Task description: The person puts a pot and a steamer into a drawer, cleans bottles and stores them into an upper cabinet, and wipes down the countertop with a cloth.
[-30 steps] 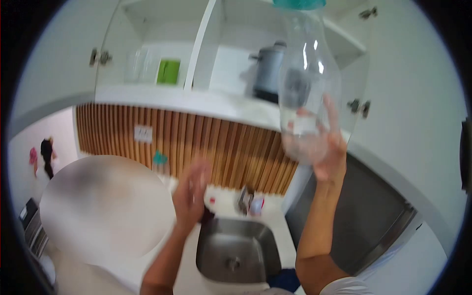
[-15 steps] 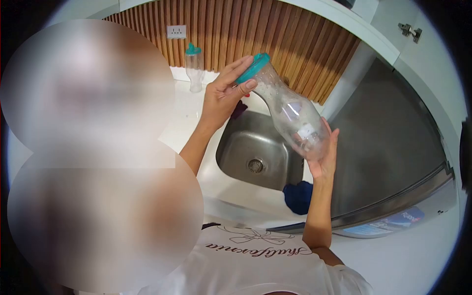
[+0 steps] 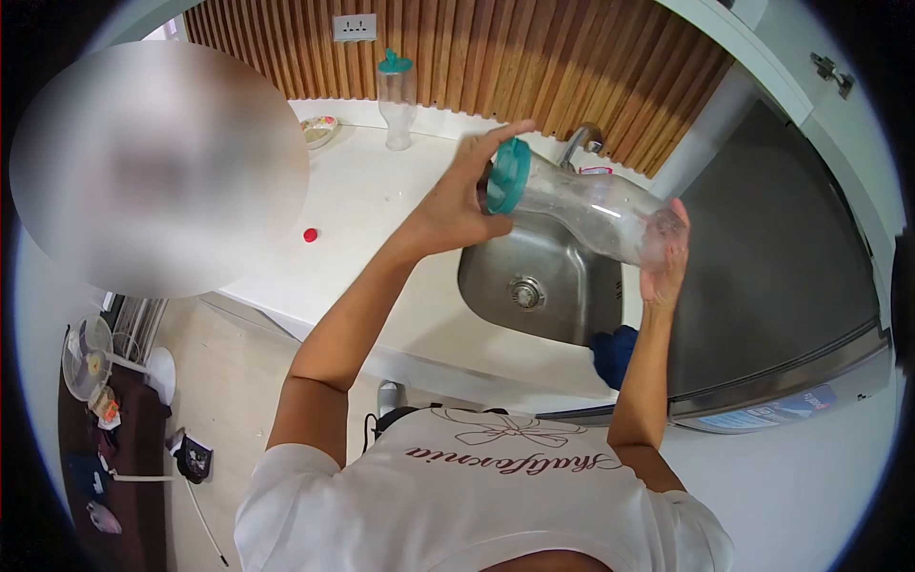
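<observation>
A clear pitcher with a teal lid is tilted nearly onto its side over the sink. My left hand is at the lid end, its thumb and fingers spread around the lid. Around the base of the pitcher, my right hand is wrapped, supporting it from the right. A second clear pitcher with a teal lid stands upright on the counter near the slatted wall.
The faucet is behind the sink. A red cap and a patterned dish lie on the white counter. A dark blue cloth hangs at the sink's right front. A grey fridge stands right.
The pitcher has come down from the open cupboard to above the sink and turned nearly sideways. My left hand has moved up to its lid. The view has tilted down.
</observation>
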`<state>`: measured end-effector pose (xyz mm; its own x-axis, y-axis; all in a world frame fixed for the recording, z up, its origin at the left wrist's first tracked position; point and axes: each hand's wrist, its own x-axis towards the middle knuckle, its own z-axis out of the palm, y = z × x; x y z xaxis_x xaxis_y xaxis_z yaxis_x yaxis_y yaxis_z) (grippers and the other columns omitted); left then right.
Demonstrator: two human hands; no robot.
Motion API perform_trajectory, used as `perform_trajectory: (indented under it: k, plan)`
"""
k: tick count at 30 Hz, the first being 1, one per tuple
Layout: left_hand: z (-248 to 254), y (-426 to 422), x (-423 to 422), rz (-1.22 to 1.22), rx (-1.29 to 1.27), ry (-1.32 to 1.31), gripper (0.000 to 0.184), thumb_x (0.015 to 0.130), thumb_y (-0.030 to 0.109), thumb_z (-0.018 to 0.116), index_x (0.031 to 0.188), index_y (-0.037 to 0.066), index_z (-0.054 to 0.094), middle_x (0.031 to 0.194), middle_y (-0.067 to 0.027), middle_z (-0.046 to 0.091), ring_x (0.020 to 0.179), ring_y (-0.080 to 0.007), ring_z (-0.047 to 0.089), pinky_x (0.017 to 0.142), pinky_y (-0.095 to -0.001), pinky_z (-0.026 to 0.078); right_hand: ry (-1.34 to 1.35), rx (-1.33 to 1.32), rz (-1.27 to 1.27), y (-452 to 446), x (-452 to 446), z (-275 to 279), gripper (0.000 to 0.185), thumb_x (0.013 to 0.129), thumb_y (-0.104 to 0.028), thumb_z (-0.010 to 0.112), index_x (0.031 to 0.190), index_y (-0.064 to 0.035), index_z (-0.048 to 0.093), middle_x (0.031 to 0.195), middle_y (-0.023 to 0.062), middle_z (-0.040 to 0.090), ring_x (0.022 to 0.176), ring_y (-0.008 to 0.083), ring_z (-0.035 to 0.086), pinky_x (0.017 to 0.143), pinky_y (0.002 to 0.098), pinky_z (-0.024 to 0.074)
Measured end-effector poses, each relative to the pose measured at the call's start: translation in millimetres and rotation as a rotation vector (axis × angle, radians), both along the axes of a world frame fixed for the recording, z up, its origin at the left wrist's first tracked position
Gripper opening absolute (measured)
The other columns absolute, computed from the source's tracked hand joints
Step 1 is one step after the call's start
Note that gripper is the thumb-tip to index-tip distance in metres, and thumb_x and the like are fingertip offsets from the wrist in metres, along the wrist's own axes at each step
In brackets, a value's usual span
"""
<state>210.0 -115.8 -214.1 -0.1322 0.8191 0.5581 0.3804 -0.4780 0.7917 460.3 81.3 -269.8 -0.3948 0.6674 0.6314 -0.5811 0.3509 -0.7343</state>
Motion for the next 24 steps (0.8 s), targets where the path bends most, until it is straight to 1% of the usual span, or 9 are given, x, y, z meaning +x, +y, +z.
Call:
perform_trajectory:
  k: [2,5,8,9,12,13,14,17,24]
  plan:
    - [-1.8,0.8,-23.2,-0.189,-0.037,-0.116,0.077,0.073,0.000,0.064,0.140,0.015,0.030,0.126,-0.0084,0.040,0.107,-0.0244,0.050,0.084,-0.0374,0.050,0.009,0.021,-0.084,-6.0,-13.2,7.1,0.087,0.067,-0.037,0.077,0.134,-0.0027,0.034,0.129,0.0127,0.042,0.120,0.0267,0.041,0.099,0.0424,0.0375]
    - [-12.7,10.1,-59.8,-0.254,-0.385,-0.820,0.042,0.095,0.029,0.042,0.133,0.011,0.040,0.121,-0.0100,0.048,0.102,-0.0239,0.054,0.070,-0.0378,0.050,-0.083,0.285,-0.218,-20.9,-36.1,16.7,0.099,0.052,-0.035,0.087,0.132,-0.0050,0.037,0.132,0.0124,0.041,0.119,0.0277,0.044,0.097,0.0404,0.0395]
    - [-40.1,29.3,-97.6,-0.194,-0.336,-0.865,0.041,0.094,0.034,0.043,0.125,0.008,0.048,0.116,-0.0106,0.056,0.094,-0.0228,0.059,0.079,-0.0408,0.050,-0.189,0.333,-0.244,-40.6,-67.4,21.3,0.107,0.046,-0.040,0.087,0.134,-0.0069,0.035,0.134,0.0120,0.040,0.122,0.0286,0.040,0.097,0.0418,0.0395]
    - [-41.6,32.8,-100.9,-0.169,-0.275,-0.887,0.037,0.095,0.030,0.040,0.119,0.005,0.053,0.108,-0.0097,0.060,0.090,-0.0198,0.060,0.073,-0.0367,0.050,-0.225,0.306,-0.279,-52.0,-81.2,23.1,0.103,0.058,-0.061,0.074,0.136,-0.0121,0.029,0.137,0.0159,0.033,0.122,0.0312,0.039,0.097,0.0464,0.0395]
    - [-59.7,56.0,-113.5,-0.090,-0.149,-0.808,0.036,0.095,0.026,0.038,0.118,0.002,0.052,0.109,-0.0108,0.060,0.089,-0.0193,0.060,0.069,-0.0324,0.050,-0.238,-0.069,-0.257,-59.5,-93.9,10.2,0.094,0.066,-0.065,0.065,0.135,-0.0128,0.028,0.136,0.0157,0.032,0.119,0.0323,0.042,0.090,0.0467,0.0455]
    - [-64.0,61.7,-115.3,-0.072,-0.145,-0.807,0.035,0.095,0.022,0.035,0.116,0.000,0.052,0.109,-0.0125,0.060,0.088,-0.0198,0.060,0.069,-0.0328,0.051,-0.198,-0.139,-0.276,-64.3,-98.3,6.6,0.076,0.077,-0.057,0.061,0.131,-0.0111,0.033,0.128,0.0150,0.040,0.110,0.0302,0.049,0.080,0.0439,0.0506]
    - [-68.4,67.5,-118.1,-0.094,-0.162,-0.803,0.035,0.095,0.022,0.035,0.116,0.000,0.052,0.109,-0.0125,0.060,0.088,-0.0198,0.060,0.069,-0.0328,0.051,-0.195,-0.149,-0.301,-71.2,-101.7,4.8,0.076,0.077,-0.057,0.061,0.131,-0.0111,0.033,0.128,0.0150,0.040,0.110,0.0302,0.049,0.080,0.0439,0.0506]
    - [-92.4,94.1,-131.2,-0.164,-0.183,-0.828,0.032,0.095,0.020,0.036,0.112,0.001,0.054,0.105,-0.0102,0.059,0.080,-0.0173,0.059,0.067,-0.0360,0.052,-0.224,-0.215,-0.627,-98.6,-114.1,9.4,0.048,0.082,-0.026,0.063,0.123,-0.0091,0.043,0.112,0.0118,0.050,0.096,0.0232,0.056,0.071,0.0386,0.0526]
    - [-102.2,111.7,-130.0,-0.508,-0.219,-1.172,0.035,0.094,0.020,0.040,0.122,-0.001,0.046,0.118,-0.0181,0.053,0.096,-0.0337,0.059,0.081,-0.0473,0.052,-0.136,0.029,-0.785,-127.2,-116.2,20.3,0.049,0.078,-0.017,0.068,0.120,-0.0044,0.047,0.109,0.0094,0.051,0.092,0.0177,0.057,0.069,0.0320,0.0535]
